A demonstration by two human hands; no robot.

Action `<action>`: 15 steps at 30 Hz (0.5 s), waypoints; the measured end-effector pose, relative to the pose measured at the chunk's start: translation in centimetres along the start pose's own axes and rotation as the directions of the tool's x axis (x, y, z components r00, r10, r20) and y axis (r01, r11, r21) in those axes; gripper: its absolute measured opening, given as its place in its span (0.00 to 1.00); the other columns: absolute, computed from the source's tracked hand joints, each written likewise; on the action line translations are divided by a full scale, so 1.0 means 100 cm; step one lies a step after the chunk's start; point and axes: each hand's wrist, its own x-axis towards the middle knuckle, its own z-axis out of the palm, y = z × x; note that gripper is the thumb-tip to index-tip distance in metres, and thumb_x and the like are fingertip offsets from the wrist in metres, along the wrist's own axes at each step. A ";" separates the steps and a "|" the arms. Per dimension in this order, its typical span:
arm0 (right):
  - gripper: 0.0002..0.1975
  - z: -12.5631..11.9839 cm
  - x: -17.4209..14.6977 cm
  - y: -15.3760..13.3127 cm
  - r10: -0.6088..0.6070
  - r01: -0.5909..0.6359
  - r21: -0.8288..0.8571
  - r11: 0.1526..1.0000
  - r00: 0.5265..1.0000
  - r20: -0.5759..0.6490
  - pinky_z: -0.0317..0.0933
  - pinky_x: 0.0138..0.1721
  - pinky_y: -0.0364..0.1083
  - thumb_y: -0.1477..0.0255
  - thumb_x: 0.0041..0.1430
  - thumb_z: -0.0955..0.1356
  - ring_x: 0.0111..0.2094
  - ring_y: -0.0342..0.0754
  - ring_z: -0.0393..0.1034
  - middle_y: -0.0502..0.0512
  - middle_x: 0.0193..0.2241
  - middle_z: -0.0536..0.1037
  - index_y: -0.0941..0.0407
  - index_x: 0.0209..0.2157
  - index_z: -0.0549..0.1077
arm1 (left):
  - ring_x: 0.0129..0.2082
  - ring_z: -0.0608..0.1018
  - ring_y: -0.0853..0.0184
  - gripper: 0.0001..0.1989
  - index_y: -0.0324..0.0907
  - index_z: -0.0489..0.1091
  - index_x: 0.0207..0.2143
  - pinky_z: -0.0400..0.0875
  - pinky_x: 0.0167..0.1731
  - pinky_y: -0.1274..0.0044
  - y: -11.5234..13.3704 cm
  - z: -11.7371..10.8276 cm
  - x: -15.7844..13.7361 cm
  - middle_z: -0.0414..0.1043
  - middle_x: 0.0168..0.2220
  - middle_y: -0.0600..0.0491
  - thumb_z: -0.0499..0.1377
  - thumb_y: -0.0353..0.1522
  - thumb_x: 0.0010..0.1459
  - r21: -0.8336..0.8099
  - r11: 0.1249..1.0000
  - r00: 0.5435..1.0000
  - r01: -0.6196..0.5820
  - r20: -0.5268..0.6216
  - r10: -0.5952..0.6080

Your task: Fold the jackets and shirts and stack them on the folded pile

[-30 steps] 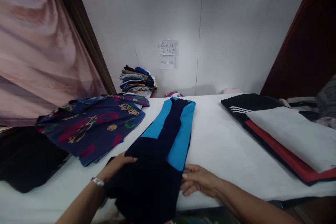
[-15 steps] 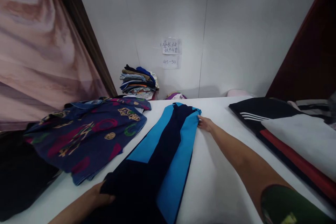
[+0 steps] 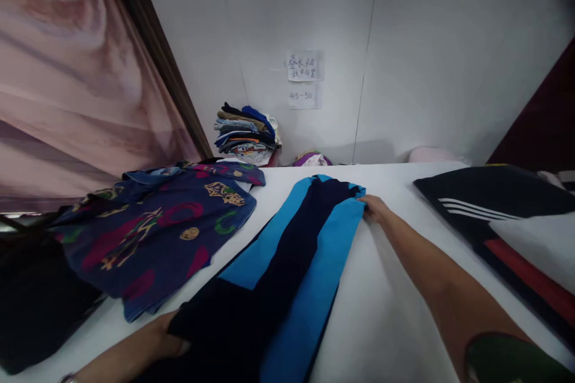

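The long, folded garment of navy and bright-blue cloth (image 3: 294,251) lies on the flat white table (image 3: 381,311). The bare right hand (image 3: 374,209) pinches its far right corner; the bare left hand (image 3: 162,336) grips its near left edge.

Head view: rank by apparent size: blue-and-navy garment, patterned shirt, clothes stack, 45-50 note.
1. Blue-and-navy garment and patterned shirt: unsure, not ranked; the garment reaches nearer the camera and runs off-frame
2. Clothes stack
3. 45-50 note
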 end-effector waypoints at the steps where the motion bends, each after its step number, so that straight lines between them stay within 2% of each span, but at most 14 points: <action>1: 0.08 -0.018 -0.009 -0.002 -0.024 0.024 0.015 1.000 0.999 -0.030 0.63 0.21 0.38 0.79 0.47 0.73 0.19 0.40 0.65 0.46 0.17 0.71 0.59 0.26 0.69 | 0.53 0.73 0.59 0.41 0.75 0.61 0.54 0.66 0.54 0.71 0.007 -0.003 0.001 0.74 0.46 0.75 0.54 0.48 0.31 -0.047 0.998 0.998 -0.048 0.048 0.050; 4: 0.10 -0.089 -0.052 -0.002 -0.061 0.068 0.040 0.997 0.987 -0.150 0.65 0.22 0.39 0.80 0.42 0.73 0.21 0.40 0.67 0.48 0.20 0.73 0.58 0.28 0.71 | 0.45 0.78 0.59 0.31 0.63 0.72 0.47 0.71 0.48 0.71 0.037 -0.021 0.016 0.78 0.40 0.67 0.58 0.42 0.34 -0.142 0.979 0.973 -0.150 0.152 0.171; 6: 0.12 -0.142 -0.091 0.004 -0.068 0.083 0.048 0.995 0.965 -0.254 0.67 0.23 0.39 0.80 0.39 0.73 0.22 0.42 0.69 0.49 0.23 0.76 0.57 0.30 0.72 | 0.42 0.79 0.59 0.23 0.54 0.76 0.40 0.72 0.45 0.72 0.064 -0.037 0.036 0.79 0.36 0.63 0.59 0.38 0.36 -0.057 0.980 0.964 -0.190 0.176 0.197; 9: 0.15 -0.211 -0.157 0.027 -0.121 0.155 0.044 0.987 0.895 -0.430 0.69 0.24 0.41 0.76 0.35 0.74 0.25 0.45 0.72 0.52 0.27 0.77 0.56 0.30 0.73 | 0.40 0.79 0.58 0.17 0.45 0.77 0.32 0.72 0.44 0.72 0.112 -0.060 0.076 0.80 0.33 0.57 0.61 0.34 0.34 0.132 0.950 0.931 -0.282 0.278 0.238; 11: 0.16 -0.240 -0.195 0.048 -0.207 0.205 -0.060 0.977 0.840 -0.502 0.69 0.24 0.41 0.71 0.34 0.75 0.26 0.46 0.72 0.53 0.28 0.77 0.55 0.29 0.73 | 0.37 0.79 0.57 0.15 0.43 0.77 0.29 0.73 0.43 0.70 0.142 -0.069 0.103 0.80 0.32 0.54 0.63 0.33 0.32 0.247 0.920 0.932 -0.305 0.274 0.236; 12: 0.15 -0.250 -0.211 0.058 -0.282 0.224 -0.174 0.959 0.812 -0.510 0.69 0.23 0.42 0.66 0.35 0.75 0.25 0.47 0.73 0.54 0.27 0.76 0.54 0.29 0.72 | 0.37 0.79 0.57 0.14 0.43 0.77 0.28 0.73 0.43 0.70 0.154 -0.071 0.115 0.80 0.31 0.53 0.63 0.32 0.31 0.312 0.899 0.939 -0.307 0.253 0.233; 13: 0.15 -0.256 -0.224 0.069 -0.357 0.231 -0.297 0.926 0.791 -0.496 0.69 0.23 0.43 0.62 0.37 0.73 0.25 0.49 0.73 0.55 0.26 0.76 0.53 0.28 0.71 | 0.36 0.79 0.56 0.13 0.42 0.76 0.25 0.73 0.42 0.70 0.164 -0.071 0.125 0.79 0.30 0.52 0.64 0.31 0.30 0.390 0.876 0.954 -0.285 0.210 0.216; 15: 0.16 -0.262 -0.243 0.083 -0.468 0.221 -0.514 0.829 0.778 -0.419 0.69 0.23 0.47 0.54 0.43 0.70 0.25 0.53 0.74 0.59 0.26 0.76 0.51 0.28 0.71 | 0.35 0.79 0.53 0.09 0.41 0.75 0.20 0.73 0.41 0.68 0.175 -0.066 0.141 0.78 0.26 0.49 0.65 0.30 0.28 0.518 0.829 0.978 -0.209 0.113 0.176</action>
